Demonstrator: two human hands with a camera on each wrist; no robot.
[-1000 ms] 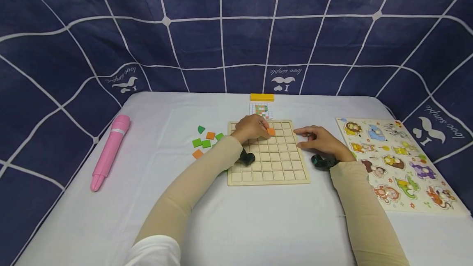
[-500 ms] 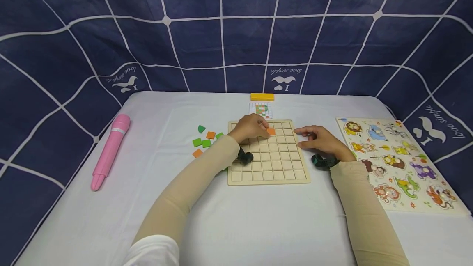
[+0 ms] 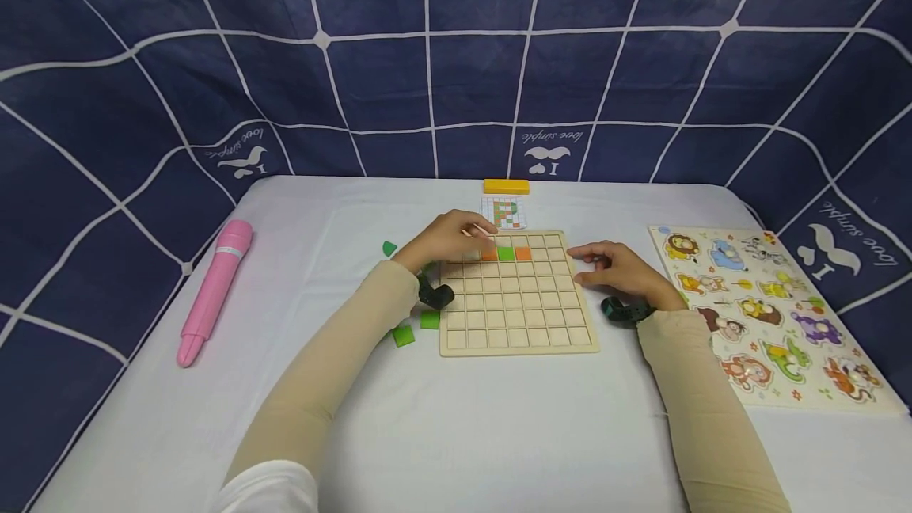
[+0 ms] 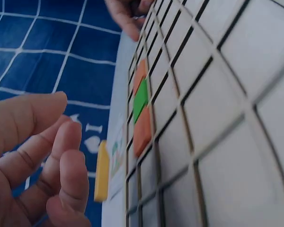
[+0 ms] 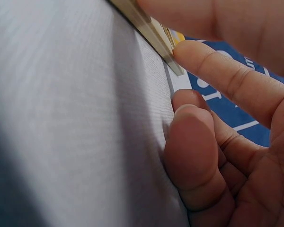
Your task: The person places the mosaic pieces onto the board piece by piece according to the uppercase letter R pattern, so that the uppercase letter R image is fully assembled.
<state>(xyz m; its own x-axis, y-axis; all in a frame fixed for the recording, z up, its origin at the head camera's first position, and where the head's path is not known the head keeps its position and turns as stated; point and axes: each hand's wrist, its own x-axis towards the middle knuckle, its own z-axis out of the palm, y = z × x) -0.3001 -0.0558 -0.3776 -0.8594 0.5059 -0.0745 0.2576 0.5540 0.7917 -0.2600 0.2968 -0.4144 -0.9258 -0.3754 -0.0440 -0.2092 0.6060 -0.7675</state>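
Note:
A wooden grid board (image 3: 516, 315) lies on the white table. In its upper part sit a green square (image 3: 506, 253) between two orange squares (image 3: 523, 253), three in a row, also seen in the left wrist view as a green square (image 4: 140, 98). Over the board's upper left part, the left hand (image 3: 445, 240) hovers with loosely bent fingers and nothing between them; the left wrist view shows this hand (image 4: 42, 165) beside the board. The right hand (image 3: 620, 269) rests at the board's right edge, thumb and forefinger against it; in the right wrist view its fingers (image 5: 213, 66) touch the rim.
Green squares (image 3: 403, 335) and a dark green piece (image 3: 389, 248) lie left of the board. Behind it are a pattern card (image 3: 504, 213) and a yellow block (image 3: 506, 187). A pink microphone (image 3: 214, 291) lies far left, an animal puzzle board (image 3: 773, 315) at right.
The left hand has moved left, away from the squares, uncovering the green square and the left orange one. The right hand has stayed at the board's edge.

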